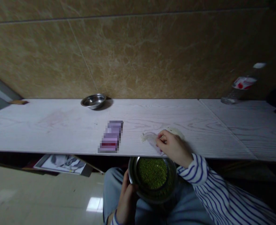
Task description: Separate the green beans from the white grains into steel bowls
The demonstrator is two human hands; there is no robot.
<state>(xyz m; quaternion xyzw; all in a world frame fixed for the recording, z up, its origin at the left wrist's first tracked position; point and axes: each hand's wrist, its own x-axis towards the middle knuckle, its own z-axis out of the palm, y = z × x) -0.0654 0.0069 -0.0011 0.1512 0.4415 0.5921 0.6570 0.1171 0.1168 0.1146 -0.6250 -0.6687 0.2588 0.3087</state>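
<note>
My left hand (127,200) grips the left rim of a metal bowl (160,197), thumb over the edge, held above my lap just below the table's front edge. Small green beans (153,173), which look like mung beans, cover its bottom. Over the tabletop, my right hand (174,147) has its thumb and fingers pinched on a thin, see-through plastic bag (151,137) lying near the edge. Partly hidden behind that hand is a pale, roundish thing (178,132) whose kind I cannot make out.
A small steel bowl (93,101) stands by the wall on the white wooden table (58,125). A blurred-out purple rectangle (111,137) lies left of my right hand. At the far right is a plastic bottle (242,83). An open drawer (63,164) sticks out below the table.
</note>
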